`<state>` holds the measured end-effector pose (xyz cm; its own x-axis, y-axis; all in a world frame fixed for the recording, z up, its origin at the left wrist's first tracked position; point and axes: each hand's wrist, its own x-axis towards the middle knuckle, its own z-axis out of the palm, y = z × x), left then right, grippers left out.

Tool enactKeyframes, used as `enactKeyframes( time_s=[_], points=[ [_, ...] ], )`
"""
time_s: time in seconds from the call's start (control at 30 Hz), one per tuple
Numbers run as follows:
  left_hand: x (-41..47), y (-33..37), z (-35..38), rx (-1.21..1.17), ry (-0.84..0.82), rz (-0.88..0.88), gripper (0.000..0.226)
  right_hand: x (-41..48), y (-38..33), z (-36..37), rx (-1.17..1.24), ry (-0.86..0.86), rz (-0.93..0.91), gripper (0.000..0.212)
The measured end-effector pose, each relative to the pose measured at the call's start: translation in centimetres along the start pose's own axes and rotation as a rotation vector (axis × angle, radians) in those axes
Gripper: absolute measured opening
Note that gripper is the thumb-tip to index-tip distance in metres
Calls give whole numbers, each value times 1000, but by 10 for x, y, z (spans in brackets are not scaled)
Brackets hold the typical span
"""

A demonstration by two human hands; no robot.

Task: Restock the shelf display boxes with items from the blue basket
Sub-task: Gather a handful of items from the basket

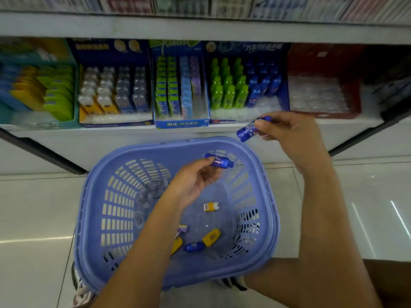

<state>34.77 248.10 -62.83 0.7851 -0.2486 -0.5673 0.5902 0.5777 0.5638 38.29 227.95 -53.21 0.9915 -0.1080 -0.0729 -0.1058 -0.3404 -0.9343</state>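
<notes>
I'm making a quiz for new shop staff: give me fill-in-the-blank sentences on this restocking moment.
The left hand pinches a small ___ plastic bottle; the right hand pinches another bottle.
Only the ___ hand is over the slotted blue plastic basket.
In the dark blue cardboard display box, blue bottles stand beside ___ ones.
Missing: blue; left; green.

Glossy pale tiled floor (40,207)

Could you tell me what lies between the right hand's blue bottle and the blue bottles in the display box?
In the head view, only empty clear tray slots and the box's low front wall separate the held bottle from the shelved bottles.
</notes>
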Motion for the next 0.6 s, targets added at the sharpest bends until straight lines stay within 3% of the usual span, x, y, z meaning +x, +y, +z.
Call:
enactKeyframes(
  time_s=[0.1, 0.17, 0.37, 0.6],
  points=[
    [-11, 14, 22, -71, -72, 22, 19, 33, -11, -26, -144, 200, -68, 16],
    [-15, 18, 32, -79, -86, 32, 18, 60, -14, -35, -277, 220, -109, 20],
    [-18, 23, 51, -164, -45, 99, 12, 105, -11, -30, -588, 58, -240, 27],
    [-16, 24, 51, -177, -44, 126, 16, 124, -8, -27, -777, -85, -157, 46]
  ],
)
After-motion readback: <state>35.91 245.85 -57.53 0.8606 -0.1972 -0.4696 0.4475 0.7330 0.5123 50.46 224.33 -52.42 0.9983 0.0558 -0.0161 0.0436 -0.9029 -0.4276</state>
